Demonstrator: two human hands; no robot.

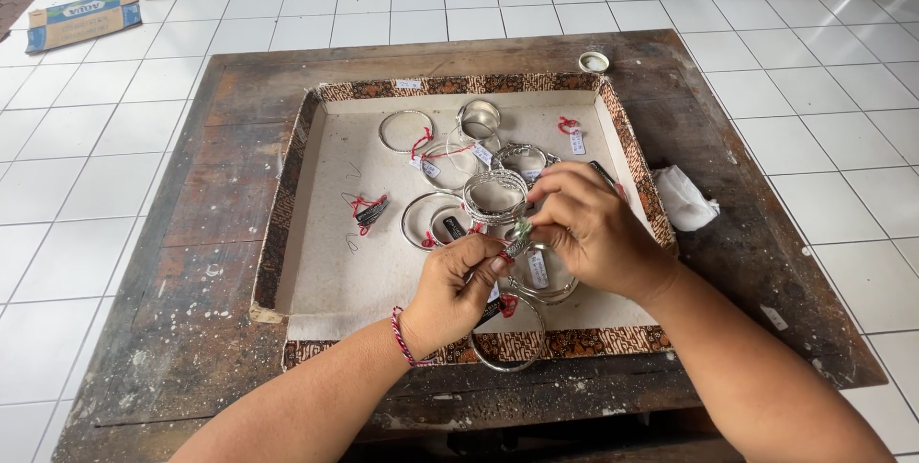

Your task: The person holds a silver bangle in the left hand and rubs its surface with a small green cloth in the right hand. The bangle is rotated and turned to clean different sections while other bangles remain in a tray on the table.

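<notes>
My left hand (458, 289) and my right hand (591, 226) meet over the near right part of a shallow tray (299, 142) with a patterned brown rim. Between the fingertips of both hands sits a small silver ring with a green stone (520, 235), with a red thread and a white tag (537, 269) hanging from it. A large silver bangle (507, 360) hangs below my left hand. Several silver bangles (495, 193) with red threads and tags lie in the tray just beyond my hands.
The tray rests on a worn dark wooden table (211, 262). A crumpled white cloth (684, 200) lies right of the tray, and a small round lid (593, 62) sits at the far edge. Cardboard boxes (83, 20) lie on the white tiled floor.
</notes>
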